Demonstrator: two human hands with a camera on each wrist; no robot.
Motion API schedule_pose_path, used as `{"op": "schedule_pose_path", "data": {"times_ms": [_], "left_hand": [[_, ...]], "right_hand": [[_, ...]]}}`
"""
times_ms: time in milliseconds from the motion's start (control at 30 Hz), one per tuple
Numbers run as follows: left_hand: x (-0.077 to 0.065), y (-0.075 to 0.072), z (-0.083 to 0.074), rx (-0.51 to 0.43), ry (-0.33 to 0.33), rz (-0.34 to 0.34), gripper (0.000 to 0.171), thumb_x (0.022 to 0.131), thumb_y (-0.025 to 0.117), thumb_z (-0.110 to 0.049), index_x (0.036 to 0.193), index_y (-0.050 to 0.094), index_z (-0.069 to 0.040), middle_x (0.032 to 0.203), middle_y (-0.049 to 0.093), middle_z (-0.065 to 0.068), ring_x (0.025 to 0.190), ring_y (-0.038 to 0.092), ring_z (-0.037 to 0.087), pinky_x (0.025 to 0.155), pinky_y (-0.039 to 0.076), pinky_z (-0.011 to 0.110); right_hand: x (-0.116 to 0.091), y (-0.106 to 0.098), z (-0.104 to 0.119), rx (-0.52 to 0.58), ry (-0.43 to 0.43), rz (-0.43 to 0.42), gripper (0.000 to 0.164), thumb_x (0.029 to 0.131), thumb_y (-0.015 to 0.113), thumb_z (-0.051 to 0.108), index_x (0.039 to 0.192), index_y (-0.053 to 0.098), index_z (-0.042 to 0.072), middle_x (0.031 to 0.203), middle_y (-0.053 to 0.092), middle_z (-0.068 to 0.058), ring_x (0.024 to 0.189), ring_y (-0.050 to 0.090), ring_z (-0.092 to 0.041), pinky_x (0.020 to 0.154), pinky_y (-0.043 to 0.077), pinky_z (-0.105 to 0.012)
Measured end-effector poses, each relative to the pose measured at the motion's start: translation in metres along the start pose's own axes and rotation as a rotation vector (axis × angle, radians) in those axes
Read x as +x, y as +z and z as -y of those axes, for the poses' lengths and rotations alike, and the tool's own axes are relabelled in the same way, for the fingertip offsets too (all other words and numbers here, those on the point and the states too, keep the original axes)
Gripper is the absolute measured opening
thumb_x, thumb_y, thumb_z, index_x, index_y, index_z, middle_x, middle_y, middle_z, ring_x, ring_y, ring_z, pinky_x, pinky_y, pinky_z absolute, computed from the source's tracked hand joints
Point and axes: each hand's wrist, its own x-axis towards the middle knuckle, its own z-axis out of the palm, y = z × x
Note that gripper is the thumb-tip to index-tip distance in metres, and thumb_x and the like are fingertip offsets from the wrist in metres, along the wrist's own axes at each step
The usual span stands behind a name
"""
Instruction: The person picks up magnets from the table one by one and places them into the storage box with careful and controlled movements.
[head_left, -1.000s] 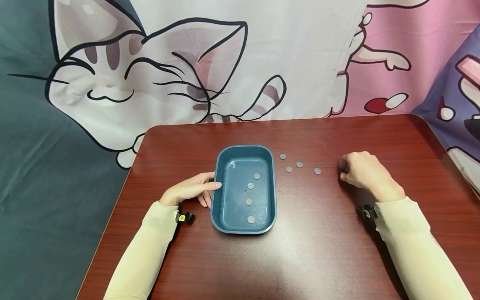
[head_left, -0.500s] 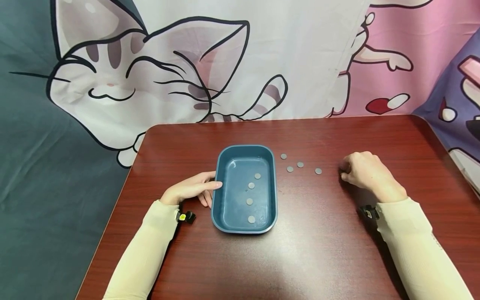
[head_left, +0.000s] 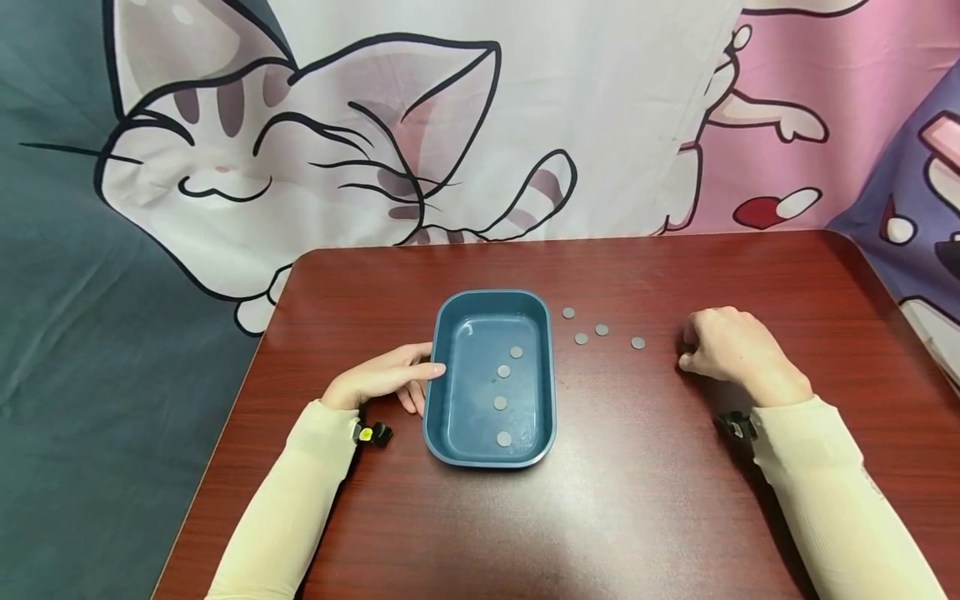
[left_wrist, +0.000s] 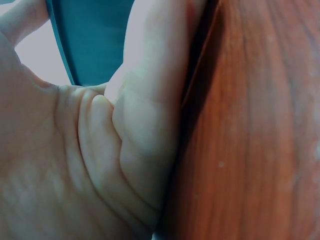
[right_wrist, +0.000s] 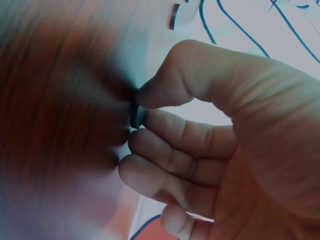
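A blue rectangular tray (head_left: 465,425) lies on the table in the head view, with several small grey discs (head_left: 503,372) inside it. My left hand (head_left: 386,379) holds its left side, the thumb over the rim and the other fingers outside against the wall. In the left wrist view, part of the blue tray wall (left_wrist: 92,40) shows beyond the fingers. To the right of the tray, my right hand (head_left: 735,346) is down at the tabletop with bent fingers. The right wrist view shows its thumb and fingertips pinching a small grey disc (right_wrist: 136,116) at the table surface.
Several more loose discs (head_left: 602,330) lie flat on the brown wooden table (head_left: 637,467) between the tray and my right hand. A cartoon-cat cloth (head_left: 615,125) hangs behind the table's far edge.
The right hand's thumb and knuckles have shifted very slightly towards the near side. The left hand, the tray and the loose discs stay as they were.
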Motion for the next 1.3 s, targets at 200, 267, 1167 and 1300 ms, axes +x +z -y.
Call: {"op": "schedule_pose_path", "data": {"times_ms": [200,267,1167,1300], "left_hand": [[0.0006,-0.0002,0.0002,0.002,0.008,0.005,0.049,0.1,0.051,-0.039,0.143,0.04,-0.019,0.078,0.072,0.021,0.065,0.07,0.039,0.062,0.06,0.047],[0.0009,-0.0004,0.0,0.001,0.01,0.007,0.049,0.1,0.051,-0.039,0.143,0.04,-0.018,0.077,0.071,0.021,0.066,0.07,0.039,0.062,0.06,0.047],[0.0019,-0.0005,0.0024,0.005,0.012,0.003,0.049,0.099,0.052,-0.038,0.142,0.04,-0.017,0.078,0.071,0.021,0.065,0.07,0.04,0.062,0.06,0.047],[0.0008,-0.0006,0.0018,0.004,0.012,0.001,0.049,0.099,0.052,-0.037,0.142,0.04,-0.017,0.077,0.071,0.022,0.065,0.07,0.039,0.062,0.06,0.046]], "right_hand": [[0.0,0.002,-0.0006,-0.009,-0.013,-0.021,0.022,0.063,0.082,0.024,0.07,0.065,0.012,0.065,0.062,-0.001,0.061,0.059,-0.025,0.057,0.048,-0.048],[0.0003,0.0031,-0.0007,-0.013,-0.016,-0.028,0.022,0.063,0.081,0.024,0.069,0.064,0.013,0.064,0.061,0.0,0.06,0.058,-0.025,0.056,0.047,-0.048],[0.0016,0.0095,0.0013,-0.031,-0.086,-0.114,0.018,0.059,0.072,0.021,0.065,0.056,0.019,0.059,0.052,0.006,0.055,0.048,-0.017,0.051,0.039,-0.036],[0.0015,0.0094,0.0046,-0.003,-0.093,-0.149,0.02,0.06,0.073,0.022,0.065,0.054,0.019,0.056,0.049,0.006,0.054,0.046,-0.016,0.051,0.037,-0.034]]}}
